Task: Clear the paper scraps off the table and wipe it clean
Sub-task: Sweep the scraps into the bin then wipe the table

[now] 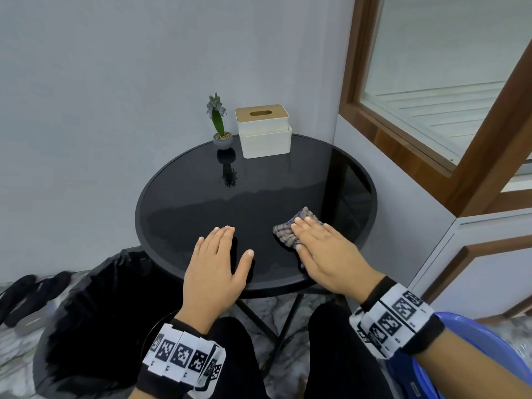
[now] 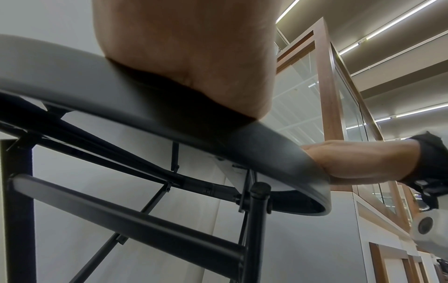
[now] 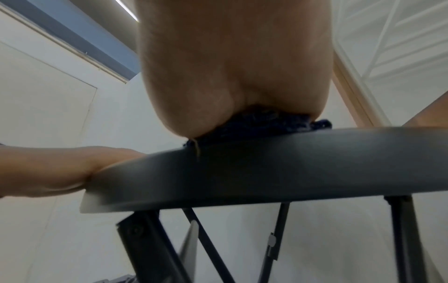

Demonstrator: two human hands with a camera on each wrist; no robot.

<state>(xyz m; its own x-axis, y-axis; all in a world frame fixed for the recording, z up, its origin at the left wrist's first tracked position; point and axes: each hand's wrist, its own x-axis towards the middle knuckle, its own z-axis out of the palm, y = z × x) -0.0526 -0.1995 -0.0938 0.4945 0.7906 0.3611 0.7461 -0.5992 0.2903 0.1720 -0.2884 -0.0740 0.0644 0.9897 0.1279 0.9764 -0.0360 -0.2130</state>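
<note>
One round black table point(image 1: 201, 197) stands by the wall. Two hands are on its near side. The left hand point(image 1: 214, 263) lies flat on the table top, with its fingers straight and together and its thumb out, and it holds nothing. The right hand point(image 1: 325, 249) lies flat too, with straight fingers pressing down on one grey cloth point(image 1: 285, 233). The cloth sits on the table's near right part and sticks out past the fingertips. No paper scraps show on the table. At the far edge stand one small potted plant point(image 1: 220, 125) and one white tissue box point(image 1: 263, 131), side by side. One black bin bag point(image 1: 100, 321) sits on the floor, left of the table.
</note>
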